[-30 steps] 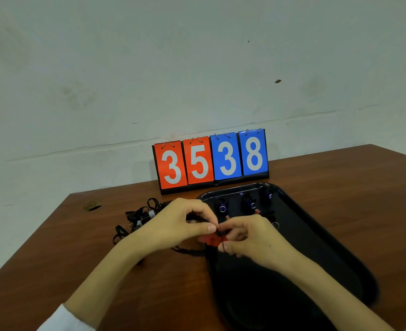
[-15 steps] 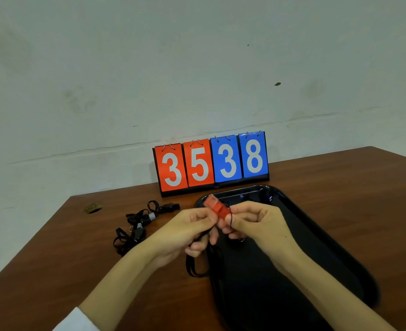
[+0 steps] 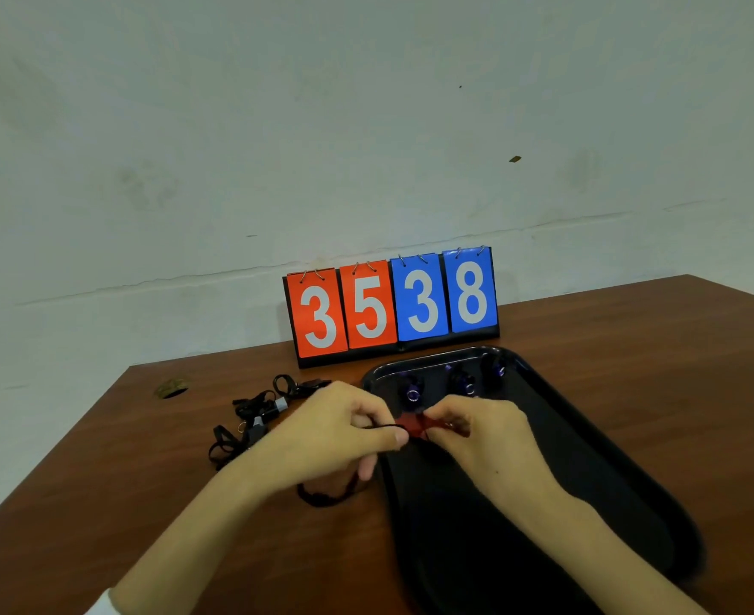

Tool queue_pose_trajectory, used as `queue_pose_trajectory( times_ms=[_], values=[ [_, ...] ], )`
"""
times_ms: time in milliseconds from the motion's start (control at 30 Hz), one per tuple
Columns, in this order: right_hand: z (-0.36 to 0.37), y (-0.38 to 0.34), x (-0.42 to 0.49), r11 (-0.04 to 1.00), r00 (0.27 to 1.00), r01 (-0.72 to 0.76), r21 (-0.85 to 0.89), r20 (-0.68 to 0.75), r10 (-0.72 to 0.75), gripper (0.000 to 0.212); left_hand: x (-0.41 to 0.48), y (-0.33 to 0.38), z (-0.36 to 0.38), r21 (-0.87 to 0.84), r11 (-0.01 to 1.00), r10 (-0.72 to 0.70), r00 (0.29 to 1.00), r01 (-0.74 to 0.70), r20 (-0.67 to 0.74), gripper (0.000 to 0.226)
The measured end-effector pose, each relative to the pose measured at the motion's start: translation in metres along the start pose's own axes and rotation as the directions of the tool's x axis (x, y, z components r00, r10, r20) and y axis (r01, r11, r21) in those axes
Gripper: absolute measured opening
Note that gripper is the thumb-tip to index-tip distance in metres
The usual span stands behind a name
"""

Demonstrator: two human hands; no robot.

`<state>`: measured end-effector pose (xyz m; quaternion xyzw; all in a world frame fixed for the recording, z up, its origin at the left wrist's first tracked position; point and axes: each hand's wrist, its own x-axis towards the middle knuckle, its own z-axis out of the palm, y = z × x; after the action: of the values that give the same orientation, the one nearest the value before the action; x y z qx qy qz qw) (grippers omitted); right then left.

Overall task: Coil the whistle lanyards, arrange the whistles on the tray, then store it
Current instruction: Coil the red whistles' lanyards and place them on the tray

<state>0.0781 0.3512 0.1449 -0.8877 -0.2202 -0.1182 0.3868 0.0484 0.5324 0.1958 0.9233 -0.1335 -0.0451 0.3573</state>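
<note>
Two hands meeting above the black tray (image 3: 610, 472), left hand (image 3: 335, 430) pinching a black lanyard (image 3: 322, 500), right hand (image 3: 486, 432) pinching the red whistle (image 3: 413, 424)

The flip scoreboard (image 3: 392, 304) reads red 35, blue 38.

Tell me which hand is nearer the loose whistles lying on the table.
Left. The left hand, pinching the lanyard, sits just right of the loose whistles; the right hand, holding the red whistle, is farther right, over the tray.
</note>
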Motion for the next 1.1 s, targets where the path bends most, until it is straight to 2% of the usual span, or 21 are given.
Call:
queue_pose_trajectory(
  times_ms=[67, 167, 267, 367, 467, 567, 767, 833, 900, 1000, 1100],
  values=[
    [0.0, -0.002, 0.0, 0.999, 0.995, 0.031, 0.02, 0.089, -0.032, 0.018, -0.003, 0.001, -0.009, 0.029, 0.999, 0.037, 0.999, -0.036, -0.027, 0.017],
    [-0.003, -0.009, -0.001, 0.984, 0.978, 0.002, 0.179, 0.204, -0.039, 0.019, -0.002, -0.001, -0.016, 0.03, 0.998, 0.067, 0.988, -0.064, -0.141, 0.011],
    [-0.008, -0.014, -0.001, 0.948, 0.967, -0.032, 0.318, 0.249, -0.051, 0.024, 0.003, -0.006, -0.015, -0.053, 0.996, 0.053, 0.969, -0.068, -0.24, 0.011],
    [-0.012, -0.015, 0.0, 0.888, 0.963, -0.072, 0.454, 0.263, -0.056, 0.023, 0.005, -0.011, -0.01, -0.133, 0.988, 0.045, 0.965, -0.082, -0.257, 0.013],
    [-0.015, -0.014, 0.001, 0.823, 0.976, -0.078, 0.563, 0.21, -0.051, 0.017, 0.01, -0.016, -0.005, -0.148, 0.988, 0.017, 0.978, -0.049, -0.208, 0.018],
    [-0.018, -0.011, 0.003, 0.731, 0.992, -0.098, 0.676, 0.126, 0.016, 0.015, 0.012, -0.016, 0.002, -0.194, 0.98, 0.022, 0.994, -0.042, -0.107, 0.033],
    [-0.019, -0.008, 0.005, 0.626, 0.991, -0.102, 0.773, 0.025, 0.13, 0.015, 0.011, -0.011, 0.028, -0.126, 0.99, 0.07, 0.996, -0.064, 0.046, 0.03],
    [-0.019, -0.007, 0.005, 0.64, 0.981, -0.106, 0.761, -0.027, 0.194, 0.015, 0.01, -0.01, 0.033, -0.065, 0.996, 0.07, 0.994, -0.065, 0.081, 0.03],
    [-0.017, -0.003, 0.007, 0.745, 0.964, -0.111, 0.658, -0.111, 0.241, 0.015, 0.009, -0.009, 0.033, 0.02, 0.998, 0.062, 0.995, -0.064, 0.075, 0.029],
    [-0.015, 0.002, 0.008, 0.896, 0.944, -0.137, 0.423, -0.218, 0.247, 0.015, 0.007, -0.006, 0.025, 0.137, 0.988, 0.068, 0.998, -0.065, -0.016, 0.025],
    [-0.012, 0.002, 0.006, 0.962, 0.966, -0.142, 0.234, -0.178, 0.186, 0.015, 0.004, -0.002, 0.014, 0.174, 0.981, 0.11, 0.989, -0.091, -0.101, 0.025]
  ],
)
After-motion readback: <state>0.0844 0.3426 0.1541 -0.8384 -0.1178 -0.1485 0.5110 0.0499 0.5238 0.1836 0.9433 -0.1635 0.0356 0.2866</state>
